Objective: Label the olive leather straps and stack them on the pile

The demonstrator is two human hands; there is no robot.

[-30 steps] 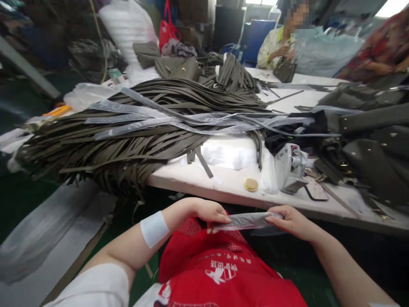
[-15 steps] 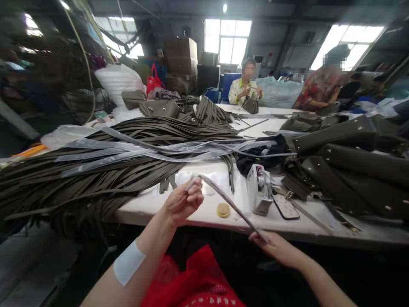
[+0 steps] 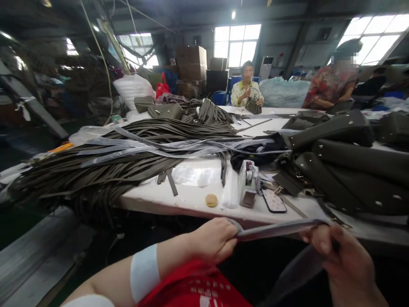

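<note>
My left hand (image 3: 214, 239) is closed round one end of a strap in a clear plastic sleeve (image 3: 275, 230), in front of the table edge. At the right, my right hand (image 3: 343, 251) grips the same strap, its fingers bent around it. The strap runs nearly level between both hands, and a loose, see-through length hangs below my right hand, blurred. Beyond them on the white table (image 3: 191, 202) lie a round yellow-tan disc (image 3: 211, 200), a tape dispenser (image 3: 248, 183) and a phone in a patterned case (image 3: 274, 200).
A large pile of dark olive straps (image 3: 128, 157) covers the left of the table, with plastic-sleeved strips (image 3: 153, 147) across it. Dark olive bags (image 3: 358, 170) are heaped at right. Two people work beyond: one in a light shirt (image 3: 238, 91), one in a patterned shirt (image 3: 326, 87).
Both hands have moved right; my left hand came down from above the table to its near side, my right came closer. The strap went from slanting to nearly level. The view shifted.
</note>
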